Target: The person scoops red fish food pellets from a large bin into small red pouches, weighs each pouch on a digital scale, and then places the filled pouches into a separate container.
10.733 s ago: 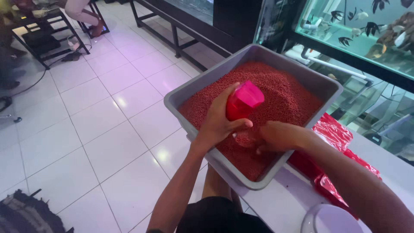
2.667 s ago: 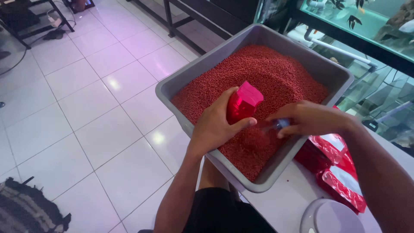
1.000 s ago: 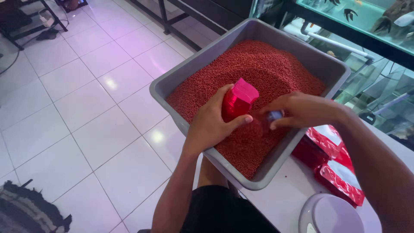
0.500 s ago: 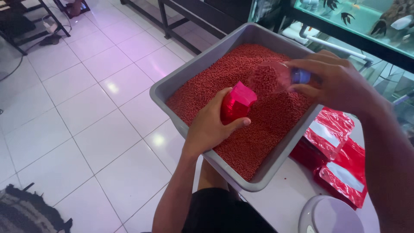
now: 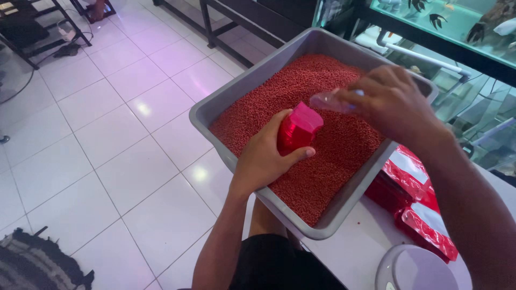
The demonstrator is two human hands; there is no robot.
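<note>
The left hand wraps around a glossy red pouch, thumb under one side and fingers curled behind it, holding it upright over the red pellets. The right hand hovers above the pouch, its fingers pinched on a small clear plastic scoop tilted toward the pouch's open top. The fine, grainy pellets fill a smooth grey rectangular tub. Shiny red packets lie on the white table beside it.

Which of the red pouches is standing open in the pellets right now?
The red pouch gripped by the left hand, upright in the grey tray with its mouth open. The other red pouches lie flat on the white table, outside the tray.
</note>
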